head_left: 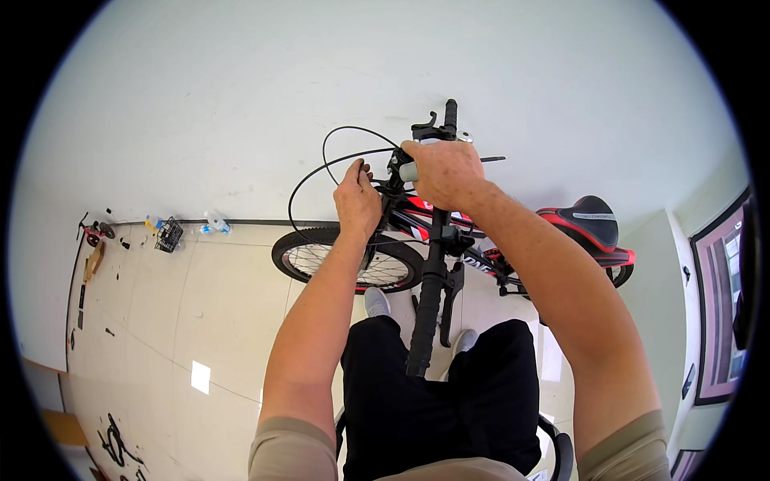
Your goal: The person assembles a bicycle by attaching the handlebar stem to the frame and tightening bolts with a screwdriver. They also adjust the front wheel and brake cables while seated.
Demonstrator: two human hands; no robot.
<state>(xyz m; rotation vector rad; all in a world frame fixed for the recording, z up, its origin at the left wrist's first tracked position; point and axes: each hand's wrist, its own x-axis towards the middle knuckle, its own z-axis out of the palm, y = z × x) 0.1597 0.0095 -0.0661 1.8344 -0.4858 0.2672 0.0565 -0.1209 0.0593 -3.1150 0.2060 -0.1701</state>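
Observation:
A black and red bicycle (481,260) stands in front of me, its black handlebar (429,297) running from my lap up toward the wall. My right hand (445,172) is closed over the centre of the bar near the stem, holding a small grey part. My left hand (357,196) pinches a black cable (325,164) that loops up and left from the bar. The front wheel (321,256) lies below my left hand. The black saddle (589,220) is at the right.
A white wall (241,96) rises behind the bicycle. A small wire basket (169,235), bottles (215,224) and a small red toy bike (95,234) lie along the wall's base at the left. Loose parts sit on the tiled floor (184,321) at lower left. A door frame (718,313) is at the right.

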